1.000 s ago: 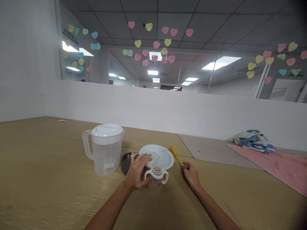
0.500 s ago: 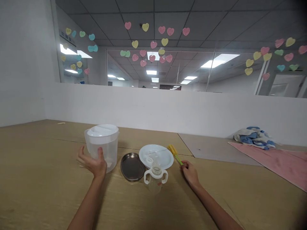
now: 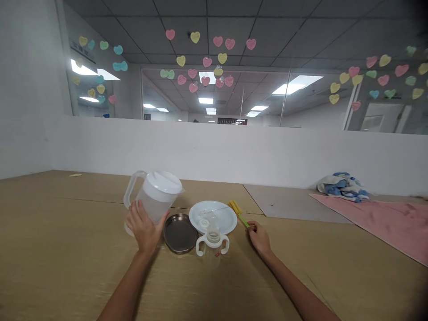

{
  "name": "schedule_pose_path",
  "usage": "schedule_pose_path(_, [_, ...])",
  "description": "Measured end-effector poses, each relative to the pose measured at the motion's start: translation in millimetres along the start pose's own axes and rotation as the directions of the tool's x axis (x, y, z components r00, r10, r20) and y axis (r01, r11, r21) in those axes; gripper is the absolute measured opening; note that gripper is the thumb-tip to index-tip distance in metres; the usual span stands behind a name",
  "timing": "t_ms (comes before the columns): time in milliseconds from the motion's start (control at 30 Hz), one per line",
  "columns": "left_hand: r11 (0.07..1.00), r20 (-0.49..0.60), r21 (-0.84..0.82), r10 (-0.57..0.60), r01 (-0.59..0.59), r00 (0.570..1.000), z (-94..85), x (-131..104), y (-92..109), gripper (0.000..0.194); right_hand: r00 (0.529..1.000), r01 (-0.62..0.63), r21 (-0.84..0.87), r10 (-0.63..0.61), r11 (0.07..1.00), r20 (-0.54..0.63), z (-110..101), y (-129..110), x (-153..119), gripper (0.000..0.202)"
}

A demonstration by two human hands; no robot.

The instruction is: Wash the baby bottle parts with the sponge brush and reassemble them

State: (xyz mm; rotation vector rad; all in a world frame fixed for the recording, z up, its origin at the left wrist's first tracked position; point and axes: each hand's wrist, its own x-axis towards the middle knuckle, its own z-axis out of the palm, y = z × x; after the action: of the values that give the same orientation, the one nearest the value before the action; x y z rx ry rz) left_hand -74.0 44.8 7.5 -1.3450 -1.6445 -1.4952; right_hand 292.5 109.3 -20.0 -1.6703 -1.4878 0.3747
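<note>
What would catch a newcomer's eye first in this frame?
The left hand grips a tilted, lidded clear pitcher at centre-left of the wooden table. Beside it sit a steel tray, a white plate and a handled baby bottle; the right hand holds a yellow-tipped brush.

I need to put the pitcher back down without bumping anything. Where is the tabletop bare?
Bare wood table lies left of the translucent plastic pitcher in the left hand, and in front of both hands. Crowded: round steel dish, white plate, clear handled baby bottle, and yellow-green brush at the right hand. Pink mat fills the right.
</note>
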Motion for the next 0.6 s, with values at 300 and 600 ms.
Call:
schedule_pose_path(300, [0.925, 0.051, 0.100, 0.363, -0.366, 0.930, 12.2, -7, 1, 0.072, 1.000, 0.001, -0.006, -0.001, 1.000, -0.004, 0, -1, -1, 0.031])
schedule_pose_path(600, [0.890, 0.006, -0.143, 0.439, -0.434, 0.898, 6.2, -2, -14, 0.110, 1.000, -0.008, 0.004, 0.008, 1.000, -0.005, 0, -2, -2, 0.031])
